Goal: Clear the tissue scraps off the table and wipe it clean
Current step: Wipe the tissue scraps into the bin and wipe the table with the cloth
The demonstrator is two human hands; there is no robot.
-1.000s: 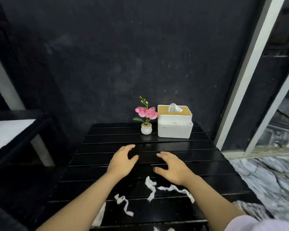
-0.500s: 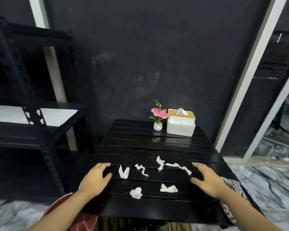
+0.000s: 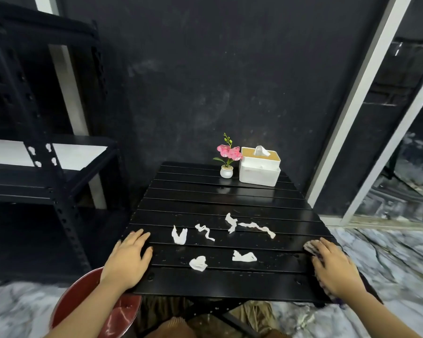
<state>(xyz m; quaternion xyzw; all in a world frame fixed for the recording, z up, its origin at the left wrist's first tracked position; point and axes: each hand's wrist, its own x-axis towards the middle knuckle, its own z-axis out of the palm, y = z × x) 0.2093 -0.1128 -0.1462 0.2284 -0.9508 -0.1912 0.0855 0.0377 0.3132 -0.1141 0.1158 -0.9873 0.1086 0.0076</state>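
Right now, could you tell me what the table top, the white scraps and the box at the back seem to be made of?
The table top looks like black slats with a glossy finish, reflecting light; painted wood or metal, I cannot tell which. The scraps look like thin tissue paper, torn and crumpled, matte white. The tissue box seems smooth white plastic with a tan, wood-like lid.

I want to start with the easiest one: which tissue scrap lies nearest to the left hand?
The V-shaped scrap, leftmost of all; the others lie farther right.
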